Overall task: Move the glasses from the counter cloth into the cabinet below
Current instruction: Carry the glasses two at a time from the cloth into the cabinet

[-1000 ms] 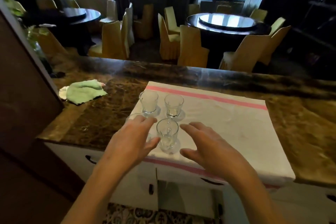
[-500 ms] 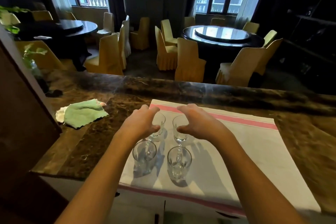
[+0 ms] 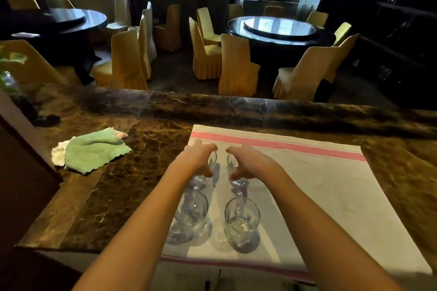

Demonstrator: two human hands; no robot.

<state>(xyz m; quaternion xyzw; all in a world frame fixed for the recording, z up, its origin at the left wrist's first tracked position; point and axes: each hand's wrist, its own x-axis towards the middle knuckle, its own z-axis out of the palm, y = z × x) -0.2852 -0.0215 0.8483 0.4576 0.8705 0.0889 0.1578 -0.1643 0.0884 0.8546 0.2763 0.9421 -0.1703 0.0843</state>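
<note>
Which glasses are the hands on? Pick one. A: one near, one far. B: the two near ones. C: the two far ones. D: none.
C: the left hand curls round the far left glass and the right hand round the far right glass, while both near glasses stand untouched on the cloth.

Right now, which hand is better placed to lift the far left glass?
Left. The left hand is already curled around the far left glass, thumb near its bowl. The right hand is wrapped around the far right glass, so it is occupied and would have to cross over.
</note>
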